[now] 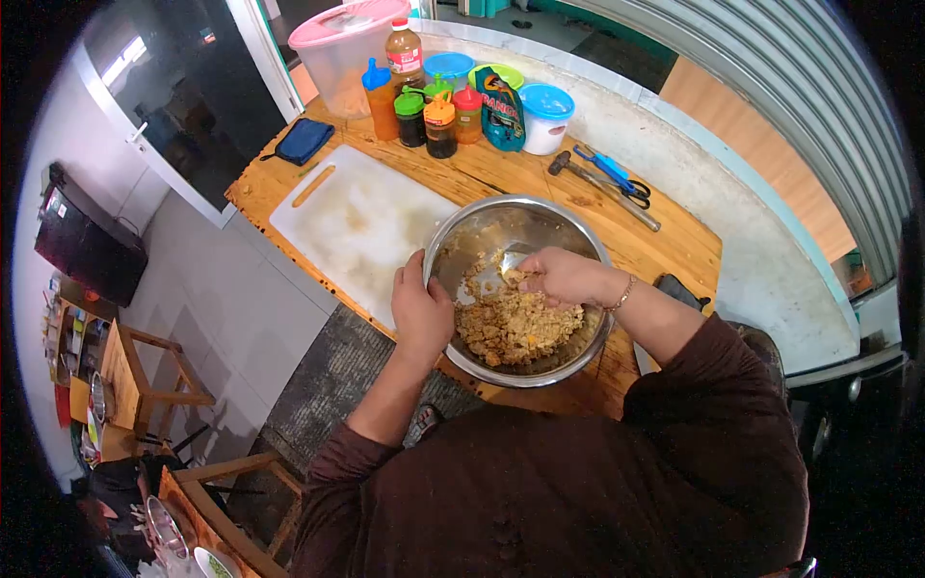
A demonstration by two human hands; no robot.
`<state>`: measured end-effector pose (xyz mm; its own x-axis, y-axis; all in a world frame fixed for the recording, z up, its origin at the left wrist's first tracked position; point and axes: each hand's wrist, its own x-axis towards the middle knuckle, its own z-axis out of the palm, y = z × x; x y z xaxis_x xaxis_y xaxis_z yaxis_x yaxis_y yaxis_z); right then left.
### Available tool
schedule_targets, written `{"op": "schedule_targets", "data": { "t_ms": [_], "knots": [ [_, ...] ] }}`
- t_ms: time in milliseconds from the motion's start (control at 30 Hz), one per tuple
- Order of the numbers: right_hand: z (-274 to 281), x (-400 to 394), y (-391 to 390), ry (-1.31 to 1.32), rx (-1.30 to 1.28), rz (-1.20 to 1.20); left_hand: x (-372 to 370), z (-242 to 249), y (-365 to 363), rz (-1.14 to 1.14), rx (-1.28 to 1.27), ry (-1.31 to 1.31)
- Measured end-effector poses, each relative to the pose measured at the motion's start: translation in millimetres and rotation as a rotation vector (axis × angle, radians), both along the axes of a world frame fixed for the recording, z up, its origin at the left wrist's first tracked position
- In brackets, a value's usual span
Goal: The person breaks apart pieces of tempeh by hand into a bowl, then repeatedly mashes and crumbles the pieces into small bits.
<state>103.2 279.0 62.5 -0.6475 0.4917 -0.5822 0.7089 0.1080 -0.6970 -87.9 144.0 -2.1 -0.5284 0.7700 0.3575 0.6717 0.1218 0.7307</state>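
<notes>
My L hand (424, 313) grips the near-left rim of the steel bowl (568, 229), thumb up by the edge & fingers round the outside. R hand (564, 277) is down inside, fingers curled at the top of the crumbly yellow-brown mix (525, 332); a shiny metal bit, poss. a spoon (512, 261), shows by the fingertips, but can't tell if I've got it gripped. Mix lies mostly in the near half of the bowl, w/ crumbs up the L wall. Thin bracelet (625, 291) on R wrist.

Bowl's on the wooden worktop (665, 246), right by the white chopping board (356, 222) on its L; can't tell if they touch. Beyond the bowl, to the R: hammer-like tool (605, 191) & blue-and-black scissors (619, 178), lying close tog. Far edge has sauce bottles (440, 127), a teal packet (501, 116), a blue-lidded tub (546, 125) & a big clear container w/ pink lid (352, 72). Dark blue pouch (304, 142) sits at the far L, past the board.
</notes>
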Motion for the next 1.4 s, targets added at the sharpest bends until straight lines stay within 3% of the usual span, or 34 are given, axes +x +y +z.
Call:
{"op": "schedule_targets", "data": {
  "t_ms": [33,133,233,333,433,533,633,733,833,933,1033,1233,1400],
  "knots": [
    [1,1,1,-0.013,0.022,-0.008,1,0,0,0.002,-0.005,0.004],
    [-17,-1,0,-0.027,0.414,0.253,1,2,0,0.018,-0.008,0.009],
    [-26,-2,-15,0.044,0.529,0.302,3,5,-1,0.035,-0.006,-0.016],
    [-33,-6,-13,0.15,0.448,0.386,3,4,-1,0.034,0.004,-0.03],
    [-7,-7,-10,-0.055,0.148,0.3,4,5,-3,0.039,0.024,-0.019],
    [-24,-2,-2,0.066,-0.047,0.123,3,0,-4,0.054,0.002,0.0],
    [-11,-3,-6,0.06,-0.045,0.033,3,0,-5,0.07,-0.016,0.004],
    [-9,-6,-4,-0.034,0.246,0.212,5,1,-6,0.068,-0.015,-0.019],
    [-52,-1,4,0.146,0.593,0.469,2,1,-5,0.055,-0.005,-0.03],
    [-40,-5,0,0.079,0.673,0.546,4,0,-2,0.046,-0.006,-0.039],
    [-44,-5,2,0.106,0.693,0.412,2,2,-7,0.059,-0.039,-0.03],
    [-43,3,22,0.037,0.764,0.431,3,0,-6,0.06,-0.031,-0.045],
    [-32,18,27,-0.11,0.758,0.646,5,1,-8,0.074,-0.01,-0.05]
  ]
}}
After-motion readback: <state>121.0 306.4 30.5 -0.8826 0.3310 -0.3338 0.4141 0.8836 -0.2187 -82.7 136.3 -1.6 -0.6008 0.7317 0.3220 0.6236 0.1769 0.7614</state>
